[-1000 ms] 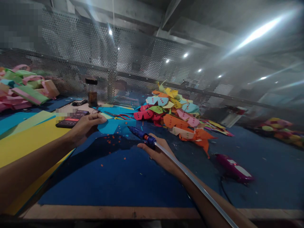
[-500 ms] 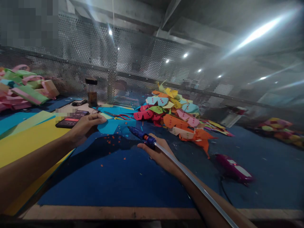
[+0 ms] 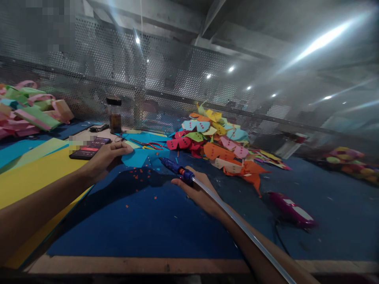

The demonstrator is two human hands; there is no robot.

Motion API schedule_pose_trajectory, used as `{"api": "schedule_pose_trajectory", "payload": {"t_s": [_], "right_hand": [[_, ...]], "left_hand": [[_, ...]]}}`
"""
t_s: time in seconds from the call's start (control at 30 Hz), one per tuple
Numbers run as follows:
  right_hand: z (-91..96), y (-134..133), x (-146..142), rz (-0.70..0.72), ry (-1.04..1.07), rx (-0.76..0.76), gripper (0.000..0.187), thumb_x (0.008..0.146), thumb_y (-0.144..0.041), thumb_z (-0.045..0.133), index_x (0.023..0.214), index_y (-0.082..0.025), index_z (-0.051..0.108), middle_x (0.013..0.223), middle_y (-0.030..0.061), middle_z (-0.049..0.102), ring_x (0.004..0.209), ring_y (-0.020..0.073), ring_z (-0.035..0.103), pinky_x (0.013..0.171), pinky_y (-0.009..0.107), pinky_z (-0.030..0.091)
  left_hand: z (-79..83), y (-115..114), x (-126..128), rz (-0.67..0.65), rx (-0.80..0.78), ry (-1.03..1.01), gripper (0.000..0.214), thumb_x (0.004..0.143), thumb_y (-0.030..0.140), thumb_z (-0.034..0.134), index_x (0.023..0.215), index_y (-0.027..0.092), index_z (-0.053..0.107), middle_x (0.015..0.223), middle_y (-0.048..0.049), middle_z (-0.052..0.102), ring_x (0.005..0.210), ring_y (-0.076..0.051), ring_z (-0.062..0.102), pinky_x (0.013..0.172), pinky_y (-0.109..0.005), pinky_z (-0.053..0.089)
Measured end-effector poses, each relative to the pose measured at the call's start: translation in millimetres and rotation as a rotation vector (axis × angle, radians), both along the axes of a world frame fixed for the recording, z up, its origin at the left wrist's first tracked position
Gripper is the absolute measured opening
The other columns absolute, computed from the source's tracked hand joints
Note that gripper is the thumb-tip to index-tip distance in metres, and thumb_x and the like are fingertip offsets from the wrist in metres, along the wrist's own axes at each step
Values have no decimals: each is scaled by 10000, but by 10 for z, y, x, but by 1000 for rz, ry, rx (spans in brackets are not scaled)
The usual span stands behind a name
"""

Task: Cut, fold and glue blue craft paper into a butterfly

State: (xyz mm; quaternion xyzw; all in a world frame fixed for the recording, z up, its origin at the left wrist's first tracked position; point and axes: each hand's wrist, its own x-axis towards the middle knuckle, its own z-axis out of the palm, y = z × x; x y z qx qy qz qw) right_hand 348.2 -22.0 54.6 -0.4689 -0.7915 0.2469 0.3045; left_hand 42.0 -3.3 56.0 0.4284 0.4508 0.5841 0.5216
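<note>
Pinched in my left hand is a light-blue paper cutout, held just above the blue tabletop. My right hand is wrapped round a dark-blue hot glue gun. A long clear glue stick runs out of its back along my forearm. The gun's nozzle points at the right part of the blue paper; whether it touches cannot be made out. Tiny orange paper bits lie scattered below the paper. Scissors with red handles rest just behind it.
A heap of paper butterflies stands behind my right hand. To the right lies a purple device with a cord. At left are a phone, yellow sheets, a lidded jar and folded paper pieces. A perforated metal screen rises behind.
</note>
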Motion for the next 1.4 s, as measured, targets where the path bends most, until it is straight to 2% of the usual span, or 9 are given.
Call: {"api": "schedule_pose_trajectory", "payload": {"t_s": [0.4, 0.6, 0.83, 1.0, 1.2, 1.4], "right_hand": [[-16, 12, 1, -1, 16, -16, 441, 879, -601, 674, 774, -236, 449, 594, -66, 482, 520, 126, 509, 492, 238, 349], [18, -33, -13, -8, 124, -91, 434, 862, -586, 701, 752, -231, 476, 550, -70, 479, 466, 103, 469, 460, 231, 353], [19, 5, -11, -1, 114, -125, 413, 861, -616, 680, 814, -213, 603, 519, -59, 509, 451, 107, 461, 450, 235, 341], [19, -4, -18, -31, 80, -126, 417, 853, -614, 687, 783, -226, 554, 531, -58, 507, 447, 114, 465, 446, 243, 353], [12, -28, -11, 32, 71, -45, 449, 862, -618, 689, 782, -246, 450, 606, -60, 484, 534, 136, 516, 492, 241, 365], [6, -32, -5, 51, -12, 74, 464, 889, -639, 637, 768, -257, 403, 585, -64, 451, 549, 143, 479, 519, 235, 326]], "left_hand": [[11, -6, 13, -3, -6, -5, 372, 525, 328, 965, 708, 177, 678, 613, 61, 596, 527, -70, 525, 483, -163, 433], [15, -16, 16, -11, -5, -10, 330, 584, 300, 935, 709, 169, 660, 602, 67, 598, 518, -69, 527, 488, -169, 436], [0, 15, 2, 19, -11, -12, 288, 558, 263, 931, 707, 180, 699, 652, 48, 661, 551, -86, 585, 517, -181, 483], [6, 6, 9, 18, -3, -9, 276, 563, 262, 927, 694, 185, 697, 647, 39, 655, 538, -96, 583, 505, -192, 492], [21, -5, 15, 7, -6, -10, 302, 548, 261, 938, 688, 177, 685, 617, 37, 643, 522, -103, 577, 495, -201, 486], [-5, 12, -3, -3, -15, -23, 334, 521, 266, 957, 708, 170, 697, 618, 50, 644, 532, -83, 579, 506, -171, 477]]}}
